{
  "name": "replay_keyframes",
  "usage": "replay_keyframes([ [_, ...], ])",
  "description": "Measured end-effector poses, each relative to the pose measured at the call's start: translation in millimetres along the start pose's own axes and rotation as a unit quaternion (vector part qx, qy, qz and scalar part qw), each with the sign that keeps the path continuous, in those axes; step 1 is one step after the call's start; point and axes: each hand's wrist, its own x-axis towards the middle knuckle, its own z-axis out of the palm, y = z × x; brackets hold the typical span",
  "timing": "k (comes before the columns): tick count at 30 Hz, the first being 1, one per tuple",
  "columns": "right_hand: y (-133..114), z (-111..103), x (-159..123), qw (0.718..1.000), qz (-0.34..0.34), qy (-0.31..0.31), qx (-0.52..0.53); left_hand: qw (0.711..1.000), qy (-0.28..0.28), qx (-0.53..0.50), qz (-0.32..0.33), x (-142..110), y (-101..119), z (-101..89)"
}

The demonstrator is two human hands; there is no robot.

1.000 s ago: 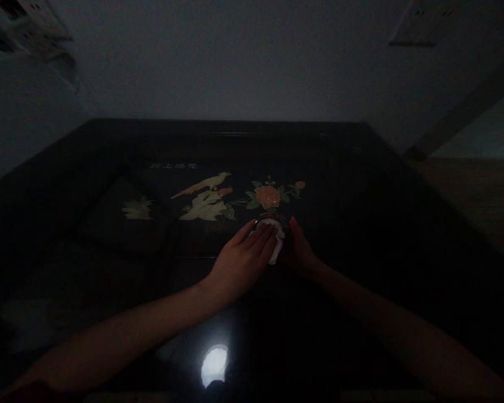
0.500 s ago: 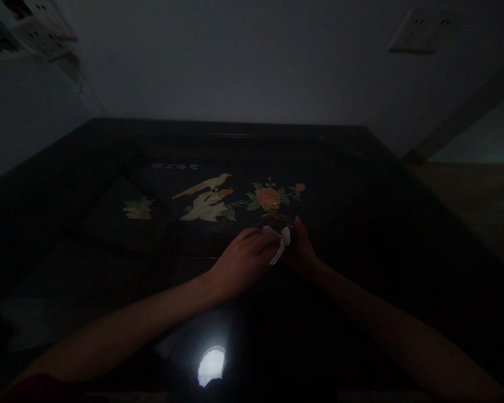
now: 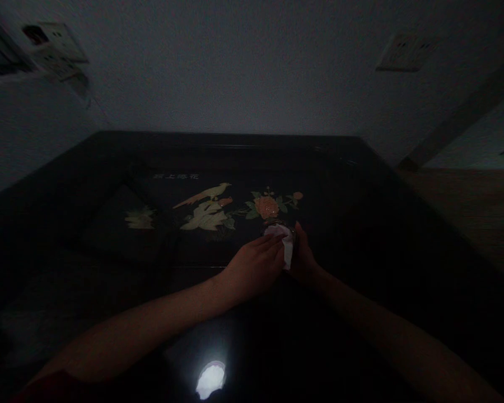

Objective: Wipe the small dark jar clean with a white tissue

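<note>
Over the dark glossy table (image 3: 243,347), my left hand (image 3: 254,264) presses a white tissue (image 3: 288,252) into or against the top of a small round object with a shiny rim (image 3: 294,235). It may be a glass or a bowl; the dim light and my fingers hide its kind. My right hand (image 3: 306,256) is closed around the right side of this round object, thumb side up. Most of the right fingers are hidden behind it.
The tabletop bears an inlaid picture of a bird (image 3: 208,196), a pink flower (image 3: 266,207) and some characters. A bright lamp reflection (image 3: 211,379) lies near its front. Behind is a pale wall (image 3: 235,67) with sockets (image 3: 407,51) at both sides.
My left hand has shifted slightly right and down with the tissue, which now covers more of the round object's top. The head view has tilted up a little.
</note>
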Motion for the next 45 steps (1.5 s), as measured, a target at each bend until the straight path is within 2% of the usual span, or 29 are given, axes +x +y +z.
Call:
replay_keyframes([
  [6,-1,-6,4,1.000,-0.011,0.013,0.018,0.996,0.009,0.070,-0.053,11,1,2.5],
  [11,2,-6,5,0.999,-0.008,0.009,0.047,0.989,-0.043,0.121,-0.070,16,3,-6.9],
  [15,0,-2,4,0.999,0.000,-0.014,0.043,0.993,-0.070,0.079,-0.045,18,-1,-12.0],
  [18,-2,0,2,0.999,-0.004,-0.014,0.040,0.998,-0.058,0.025,-0.024,17,-6,-10.6],
  [21,-2,0,2,0.999,-0.019,-0.007,0.037,0.998,-0.047,-0.022,-0.034,16,-8,-7.6],
  [25,-2,-1,3,0.999,-0.026,0.002,0.037,0.996,-0.047,-0.058,-0.055,13,-3,-5.1],
  [28,-3,-2,3,0.999,-0.014,0.018,0.049,0.997,-0.034,-0.065,-0.031,12,0,-1.3],
  [32,-3,-6,4,0.997,0.026,0.032,0.067,1.000,-0.004,-0.002,-0.017,11,0,7.0],
  [35,0,-10,6,0.997,0.024,0.024,0.076,0.997,0.024,0.061,-0.029,10,-1,9.3],
  [40,3,-13,7,0.997,0.019,0.003,0.068,0.989,0.011,0.132,-0.060,7,1,2.9],
  [45,0,-11,3,0.998,0.041,-0.034,0.034,0.985,-0.010,0.161,-0.053,7,7,-7.8],
])
